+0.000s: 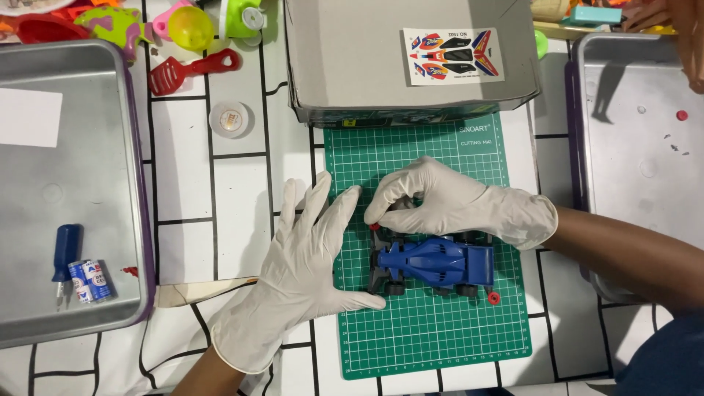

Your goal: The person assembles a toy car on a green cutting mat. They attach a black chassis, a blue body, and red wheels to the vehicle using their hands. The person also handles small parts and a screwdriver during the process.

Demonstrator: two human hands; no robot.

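On the green cutting mat [440, 330] at the bench's near edge lies a blue toy car [433, 264]. The left hand [304, 268] rests flat and spread beside its nose, steadying it. The right hand [455, 202] curls over the far side, fingertips pinching near a red wheel [374, 226]. Beyond sits a grey box [411, 59]; metal trays [73, 191] flank the mat.

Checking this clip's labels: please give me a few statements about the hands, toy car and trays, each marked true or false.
1. The blue toy car sits on the green cutting mat. True.
2. The right hand grips the car's far side. True.
3. The left hand holds a screwdriver. False: it lies flat and open beside the car; the screwdriver is in the left tray.
4. Both hands are bare. False: both wear white gloves.
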